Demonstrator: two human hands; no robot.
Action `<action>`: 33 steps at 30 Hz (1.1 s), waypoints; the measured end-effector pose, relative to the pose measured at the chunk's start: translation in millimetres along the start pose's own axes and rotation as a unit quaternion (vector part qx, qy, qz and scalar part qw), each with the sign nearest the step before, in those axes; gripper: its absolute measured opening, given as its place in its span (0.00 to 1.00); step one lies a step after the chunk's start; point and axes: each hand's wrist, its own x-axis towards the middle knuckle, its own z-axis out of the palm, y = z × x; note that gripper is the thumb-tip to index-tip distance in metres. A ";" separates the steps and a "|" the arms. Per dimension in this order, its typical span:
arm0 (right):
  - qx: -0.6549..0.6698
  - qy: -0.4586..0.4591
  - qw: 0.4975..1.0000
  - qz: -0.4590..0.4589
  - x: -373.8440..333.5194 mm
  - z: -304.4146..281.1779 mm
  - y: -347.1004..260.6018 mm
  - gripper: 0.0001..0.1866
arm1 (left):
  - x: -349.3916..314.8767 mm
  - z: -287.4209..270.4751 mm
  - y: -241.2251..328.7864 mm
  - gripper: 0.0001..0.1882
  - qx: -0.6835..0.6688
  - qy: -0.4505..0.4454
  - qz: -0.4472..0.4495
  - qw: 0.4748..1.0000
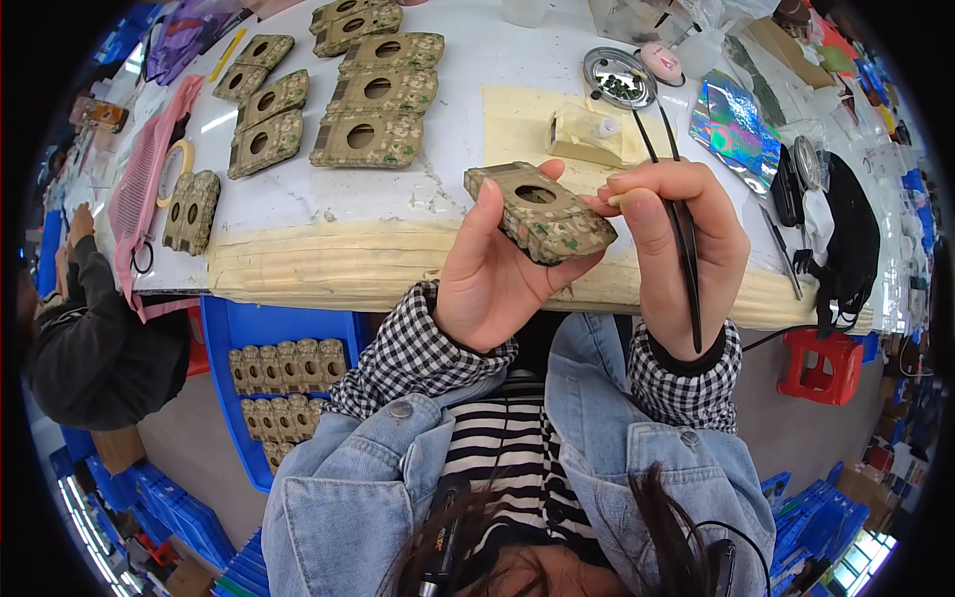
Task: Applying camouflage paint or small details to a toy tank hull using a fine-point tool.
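My left hand (494, 274) is closed round a camouflage toy tank hull (552, 221), its round hole facing up, tilted above the table's front edge. In my right hand (688, 214) are black tweezers (684, 254), held across the palm with the prongs pointing up and away. Between that hand's thumb and forefinger shows a small pale piece (614, 199), too small to name, close to the hull's right side. Just beyond, a small tape-wrapped block (587, 139) lies on a yellowish sheet (507, 104). A round metal dish (595, 72) behind it holds tiny dark green parts.
More camouflage hulls (373, 137) stand in rows at the left of the white table (453, 119). A blue tray (221, 343) of hulls is below left. Tape padding (328, 264) covers the front edge. A holographic bag (736, 129) lies right; another person's sleeve (99, 348) shows far left.
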 end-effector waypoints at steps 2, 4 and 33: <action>-0.004 -0.001 1.000 -0.001 0.4 0.0 -0.2 0.05 | 0.1 -0.5 -0.1 0.27 -0.002 0.000 0.001 1.000; -0.002 0.000 1.000 -0.003 0.4 0.1 0.5 0.05 | 0.4 -0.6 -0.4 0.27 -0.003 0.002 0.002 1.000; -0.367 0.089 0.913 -0.153 31.0 -30.4 45.2 0.10 | -3.9 -14.7 -2.6 0.37 -0.046 -0.025 -0.009 0.999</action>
